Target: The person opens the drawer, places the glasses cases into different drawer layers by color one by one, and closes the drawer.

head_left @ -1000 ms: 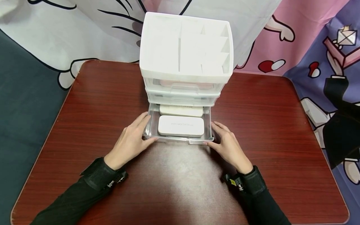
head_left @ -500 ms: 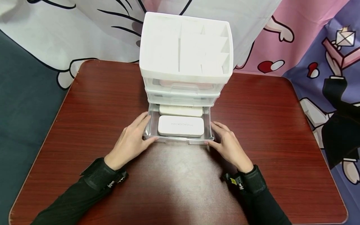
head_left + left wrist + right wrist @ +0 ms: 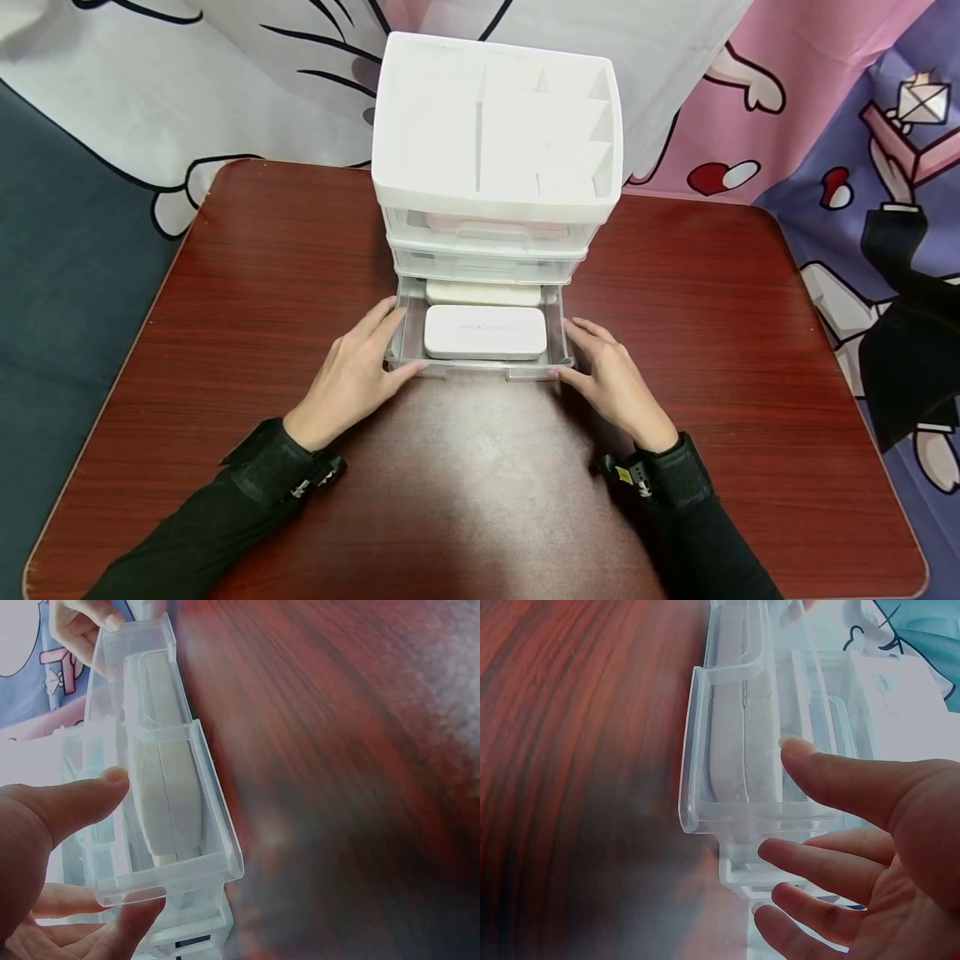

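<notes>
A clear bottom drawer [image 3: 412, 332] is pulled partway out of a white plastic drawer unit [image 3: 495, 200]. In it lies a white oblong case [image 3: 485, 332] with faint lettering on the lid, and behind that a second pale case [image 3: 483, 292], partly hidden under the drawers above. My left hand [image 3: 348, 371] grips the drawer's left front corner, thumb along the front and fingers against the side. Its right front corner is held the same way by my right hand [image 3: 615, 379]. The right wrist view shows the seam of the front case [image 3: 744, 742] through the clear wall.
Two more drawers sit pushed in above, the top one [image 3: 495, 229] with something pinkish inside. Divided compartments [image 3: 577, 125] form the unit's top. The brown wooden table [image 3: 262, 292] has rounded corners, and a printed cloth [image 3: 697, 100] hangs behind it.
In the last half second the drawer has slid slightly inward, and both hands have moved a little forward with it. Less of the rear case shows.
</notes>
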Demonstrator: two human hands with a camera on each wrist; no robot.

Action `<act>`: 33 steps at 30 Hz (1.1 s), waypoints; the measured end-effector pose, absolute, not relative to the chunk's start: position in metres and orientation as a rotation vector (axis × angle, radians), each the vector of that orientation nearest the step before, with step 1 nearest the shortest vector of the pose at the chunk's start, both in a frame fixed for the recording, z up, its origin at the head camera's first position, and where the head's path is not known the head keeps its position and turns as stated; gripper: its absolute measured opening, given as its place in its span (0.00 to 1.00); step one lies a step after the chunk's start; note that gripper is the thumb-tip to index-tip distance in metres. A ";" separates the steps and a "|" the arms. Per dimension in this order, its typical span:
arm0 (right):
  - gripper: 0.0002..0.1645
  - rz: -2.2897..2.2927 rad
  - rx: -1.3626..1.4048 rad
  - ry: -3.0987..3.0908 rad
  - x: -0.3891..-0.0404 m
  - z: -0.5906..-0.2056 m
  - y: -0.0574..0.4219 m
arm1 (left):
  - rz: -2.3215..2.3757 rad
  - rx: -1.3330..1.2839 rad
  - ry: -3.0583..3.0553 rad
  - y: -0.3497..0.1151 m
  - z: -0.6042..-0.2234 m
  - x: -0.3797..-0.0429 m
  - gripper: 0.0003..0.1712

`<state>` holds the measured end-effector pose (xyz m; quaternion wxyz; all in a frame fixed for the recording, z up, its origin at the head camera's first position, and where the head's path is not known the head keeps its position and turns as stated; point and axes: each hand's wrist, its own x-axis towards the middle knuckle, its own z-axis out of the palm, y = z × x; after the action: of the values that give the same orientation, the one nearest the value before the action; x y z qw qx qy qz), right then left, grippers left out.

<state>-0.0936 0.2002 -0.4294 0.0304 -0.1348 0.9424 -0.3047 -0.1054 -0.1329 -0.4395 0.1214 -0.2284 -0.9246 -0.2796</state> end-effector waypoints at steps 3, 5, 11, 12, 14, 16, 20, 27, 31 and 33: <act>0.42 -0.936 -0.403 2.896 -0.096 -0.428 0.201 | -0.813 -0.669 -2.700 -0.132 -0.439 -0.107 0.42; 0.42 -0.937 -0.399 2.888 -0.097 -0.427 0.201 | -0.811 -0.671 -2.700 -0.132 -0.439 -0.108 0.42; 0.42 -0.940 -0.397 2.874 -0.100 -0.427 0.202 | -0.812 -0.680 -2.688 -0.131 -0.440 -0.111 0.42; 0.42 -0.939 -0.397 2.872 -0.101 -0.428 0.202 | -0.813 -0.679 -2.686 -0.131 -0.440 -0.112 0.42; 0.42 -0.942 -0.398 2.864 -0.101 -0.428 0.203 | -0.815 -0.675 -2.680 -0.130 -0.440 -0.113 0.42; 0.41 -0.942 -0.393 2.856 -0.102 -0.429 0.203 | -0.819 -0.673 -2.676 -0.130 -0.441 -0.114 0.41; 0.41 -0.932 -0.385 2.857 -0.104 -0.429 0.203 | -0.827 -0.665 -2.666 -0.130 -0.442 -0.116 0.41; 0.40 -0.935 -0.382 2.906 -0.108 -0.431 0.203 | -0.792 -0.630 -2.694 -0.129 -0.441 -0.119 0.40; 0.39 -0.928 -0.364 2.929 -0.109 -0.432 0.201 | -0.734 -0.592 -2.740 -0.130 -0.439 -0.122 0.40; 0.39 -0.928 -0.354 2.935 -0.109 -0.432 0.201 | -0.721 -0.578 -2.750 -0.130 -0.439 -0.123 0.40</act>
<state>-0.1092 0.2011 -0.4321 0.0213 -0.1143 0.9470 -0.2994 -0.1225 -0.1305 -0.4393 0.1201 -0.1980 -0.9410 -0.2466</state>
